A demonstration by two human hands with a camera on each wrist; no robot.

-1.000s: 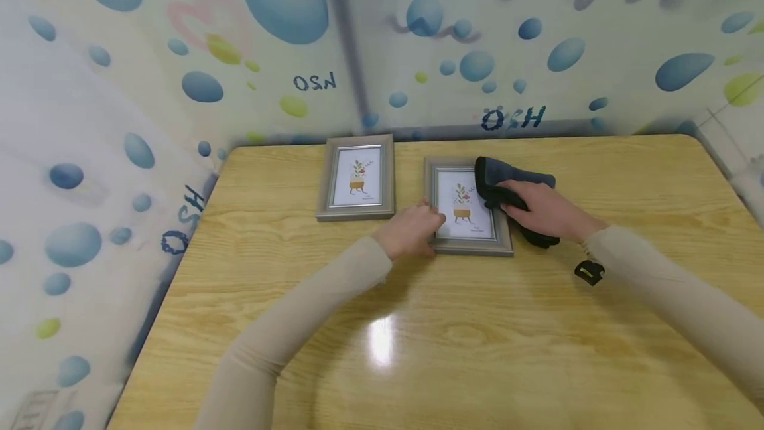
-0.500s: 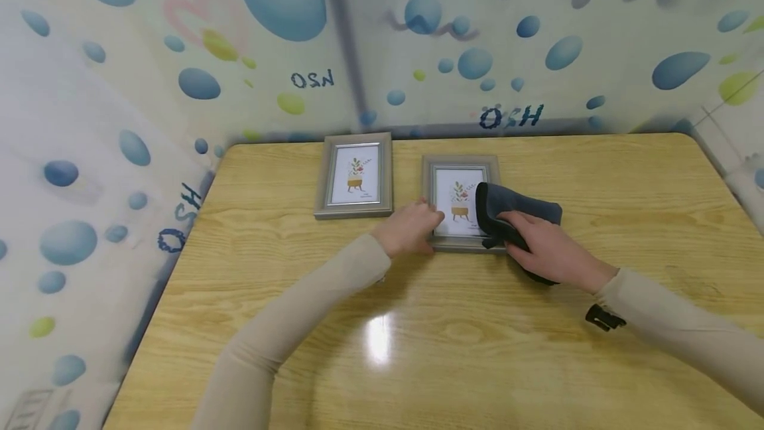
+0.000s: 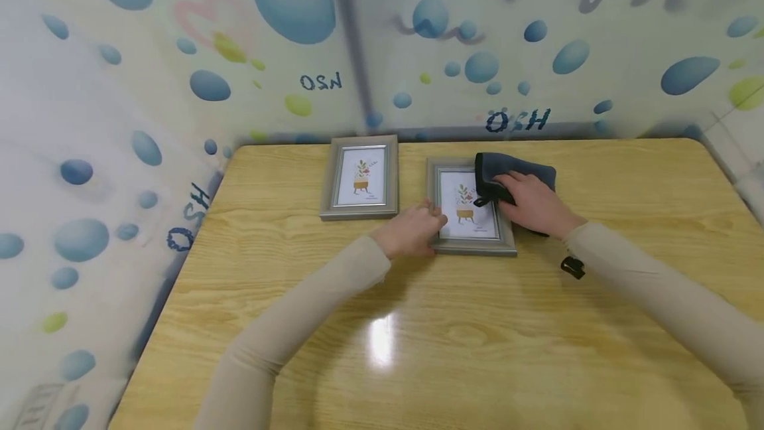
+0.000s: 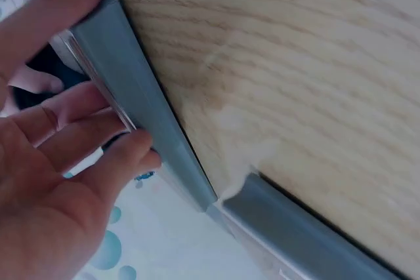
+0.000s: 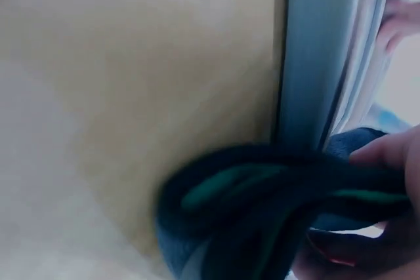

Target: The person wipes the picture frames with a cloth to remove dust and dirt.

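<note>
Grip of right hand (image 3: 534,201) curled round dark cloth (image 3: 518,170), head view; cloth over far right corner of right frame (image 3: 467,214). Left hand (image 3: 412,231) has fingers bent over that frame's near left edge. Left frame (image 3: 361,176) apart, slightly farther; both on table (image 3: 477,350). Left wrist: thumb touches frame corner. Right wrist: cloth folded, blurry, against frame's side.

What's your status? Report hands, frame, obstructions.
Left hand holding right frame by its left side. Right hand gripping dark cloth over that frame's far right corner. Left frame apart, not in the way.
</note>
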